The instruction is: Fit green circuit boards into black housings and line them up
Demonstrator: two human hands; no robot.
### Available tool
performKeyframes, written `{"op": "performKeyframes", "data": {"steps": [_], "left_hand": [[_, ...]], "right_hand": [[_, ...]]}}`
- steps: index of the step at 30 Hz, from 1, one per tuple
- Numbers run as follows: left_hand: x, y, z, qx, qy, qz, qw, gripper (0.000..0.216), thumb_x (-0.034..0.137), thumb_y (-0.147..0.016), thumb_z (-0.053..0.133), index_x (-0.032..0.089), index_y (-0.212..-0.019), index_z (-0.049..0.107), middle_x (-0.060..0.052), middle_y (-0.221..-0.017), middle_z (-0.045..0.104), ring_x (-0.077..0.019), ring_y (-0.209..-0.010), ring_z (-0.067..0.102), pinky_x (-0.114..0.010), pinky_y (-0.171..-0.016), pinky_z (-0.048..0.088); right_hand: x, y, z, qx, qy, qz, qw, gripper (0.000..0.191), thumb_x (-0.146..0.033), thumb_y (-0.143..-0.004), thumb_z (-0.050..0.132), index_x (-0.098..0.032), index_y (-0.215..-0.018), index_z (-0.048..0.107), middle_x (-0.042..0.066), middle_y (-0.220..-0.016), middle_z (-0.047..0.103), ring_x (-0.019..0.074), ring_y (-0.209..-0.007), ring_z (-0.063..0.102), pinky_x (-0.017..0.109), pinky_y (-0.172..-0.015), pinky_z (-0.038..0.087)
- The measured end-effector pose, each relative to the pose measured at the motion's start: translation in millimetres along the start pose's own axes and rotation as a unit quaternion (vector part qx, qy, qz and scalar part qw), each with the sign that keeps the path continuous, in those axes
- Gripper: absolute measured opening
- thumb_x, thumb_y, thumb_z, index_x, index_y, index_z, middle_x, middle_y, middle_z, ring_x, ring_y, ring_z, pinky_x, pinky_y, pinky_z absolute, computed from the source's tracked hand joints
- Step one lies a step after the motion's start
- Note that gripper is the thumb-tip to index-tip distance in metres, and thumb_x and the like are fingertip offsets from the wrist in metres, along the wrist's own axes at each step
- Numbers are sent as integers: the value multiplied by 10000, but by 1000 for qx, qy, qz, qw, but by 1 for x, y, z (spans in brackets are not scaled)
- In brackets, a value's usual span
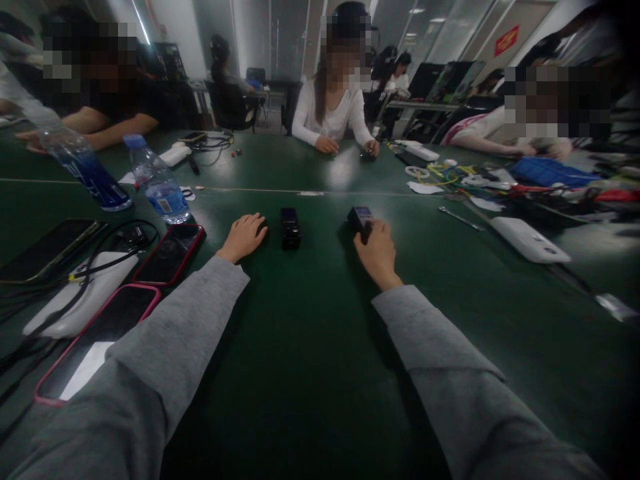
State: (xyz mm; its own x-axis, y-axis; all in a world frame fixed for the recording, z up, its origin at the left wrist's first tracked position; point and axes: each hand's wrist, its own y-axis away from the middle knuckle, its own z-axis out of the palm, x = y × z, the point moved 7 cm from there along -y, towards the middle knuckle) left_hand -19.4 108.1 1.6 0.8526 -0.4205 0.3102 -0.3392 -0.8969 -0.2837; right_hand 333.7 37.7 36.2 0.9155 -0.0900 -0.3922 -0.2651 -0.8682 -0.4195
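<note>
Head view: A green tabletop [310, 373] carries the scene.
Gray sleeves: The left one [190, 327] could shove the pink phone [107, 327] if that arm slides outward; two sleeves.
Bottles: A leftward sweep could topple the clear one [163, 187]; two near at left.
Hands: Left hand [245, 235] palm down, fingers loosely spread; right hand [376, 248] pinching a black device [359, 216], which could slip if only its edge is caught; two.
Phones: Three near at left.
Black devices: Two, the other [290, 228] standing apart between the hands.
</note>
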Motion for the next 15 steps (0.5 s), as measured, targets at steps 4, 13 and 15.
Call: {"op": "performKeyframes", "data": {"steps": [4,13,15], "left_hand": [[-3,0,0,16,20,1,1000,569,525,-1020,388,173,-1434,558,-170,-1551,509,-356,-1441,433,-614,-1182,313],[1,2,-3,-11,-71,-9,997,487,419,-1058,367,185,-1446,546,-132,-1564,509,-288,-1447,461,-516,-1198,364],[1,2,-3,-10,-74,-9,997,491,420,-1060,366,177,-1448,544,-136,-1561,512,-293,-1443,467,-522,-1193,373]], "right_hand": [[-7,3,-11,32,-25,-9,999,499,-287,-949,514,-123,-1420,504,226,-1301,559,359,-1061,639,520,-873,551],[-61,21,-14,111,-23,-165,980,485,-313,-1009,480,-154,-1467,479,201,-1367,559,328,-1229,562,511,-1011,481],[-68,24,-2,79,17,-185,979,463,-291,-1007,491,-134,-1442,519,205,-1348,581,337,-1274,527,541,-1082,405]]}}
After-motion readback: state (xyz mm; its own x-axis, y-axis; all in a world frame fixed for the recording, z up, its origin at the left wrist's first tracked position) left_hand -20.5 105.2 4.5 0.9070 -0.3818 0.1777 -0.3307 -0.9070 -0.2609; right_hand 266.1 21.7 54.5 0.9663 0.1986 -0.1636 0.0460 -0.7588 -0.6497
